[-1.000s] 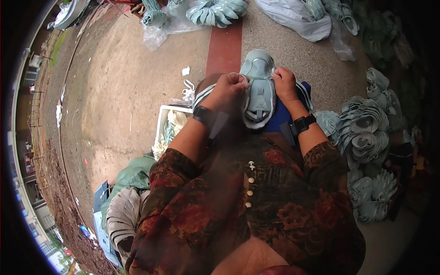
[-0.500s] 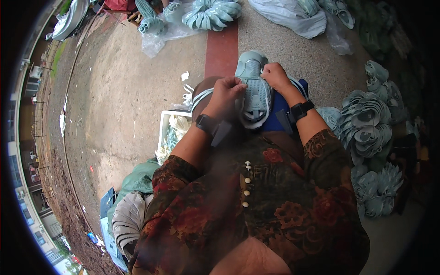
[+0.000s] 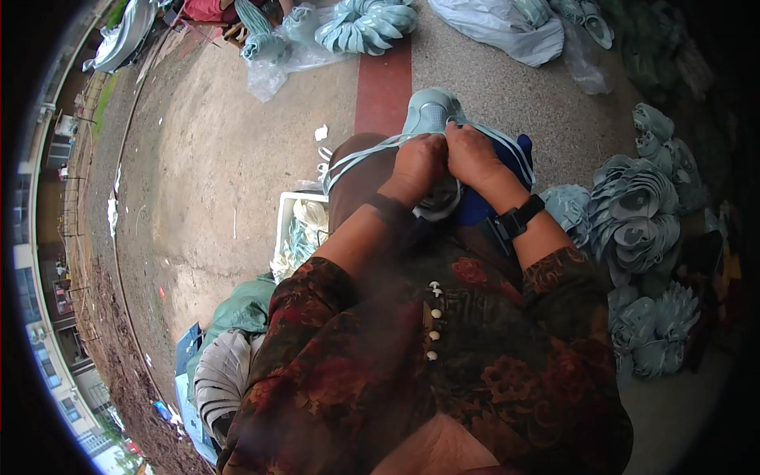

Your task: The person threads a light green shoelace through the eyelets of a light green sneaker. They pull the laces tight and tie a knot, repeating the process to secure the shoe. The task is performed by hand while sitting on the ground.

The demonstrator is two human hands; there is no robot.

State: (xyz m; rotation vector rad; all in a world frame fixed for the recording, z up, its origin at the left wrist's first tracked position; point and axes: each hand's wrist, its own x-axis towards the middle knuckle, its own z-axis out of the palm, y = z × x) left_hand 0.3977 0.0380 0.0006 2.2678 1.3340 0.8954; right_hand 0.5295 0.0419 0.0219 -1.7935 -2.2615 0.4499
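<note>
A pale blue-grey shoe upper (image 3: 433, 111) lies across my lap, its toe pointing away from me. My left hand (image 3: 418, 166) and my right hand (image 3: 472, 152) meet over its middle, both closed in a pinch. A pale shoelace (image 3: 360, 152) runs from my fingers out over the left knee, and more lace passes to the right over a blue cloth (image 3: 516, 162). The fingertips and the eyelets beneath them are mostly hidden by my hands. The upper's heel end shows only partly below my wrists.
A white box (image 3: 283, 229) with pale laces stands beside my left leg. Stacks of shoe uppers (image 3: 633, 194) lie on the right, with a fanned bundle (image 3: 368, 24) ahead. A white sack (image 3: 507, 32) is at the far right, a green sack (image 3: 241, 307) at near left.
My hands have come together over the middle of the upper; they were apart on either side of it. The lace now stretches higher across the left knee and shows more on the right.
</note>
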